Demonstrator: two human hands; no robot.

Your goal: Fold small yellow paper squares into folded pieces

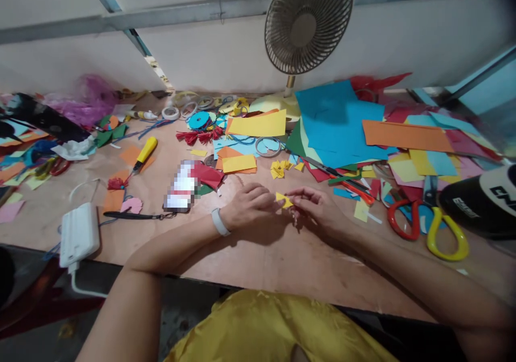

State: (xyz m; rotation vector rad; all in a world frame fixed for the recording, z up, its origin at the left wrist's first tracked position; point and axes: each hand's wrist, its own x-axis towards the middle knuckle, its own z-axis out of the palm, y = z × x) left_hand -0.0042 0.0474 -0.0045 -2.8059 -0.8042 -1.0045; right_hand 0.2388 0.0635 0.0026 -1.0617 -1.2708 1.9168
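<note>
Between my two hands, low over the table, is a small folded piece of yellow paper (284, 200). My left hand (250, 205), with a pale band at the wrist, pinches its left side. On the right side, the fingertips of my right hand (316, 207) are closed on the same piece. Just behind it lie several small folded yellow paper pieces (281, 169). A yellow paper strip (239, 163) rests on orange paper to the left of them.
Scissors with red and yellow handles (447, 234) lie at right beside a black cylinder (479, 200). A fan (308, 23) stands behind blue sheets (338, 122). At left are a yellow-handled tool (145, 153), a blurred-out phone (179, 187) and a white power strip (79, 234).
</note>
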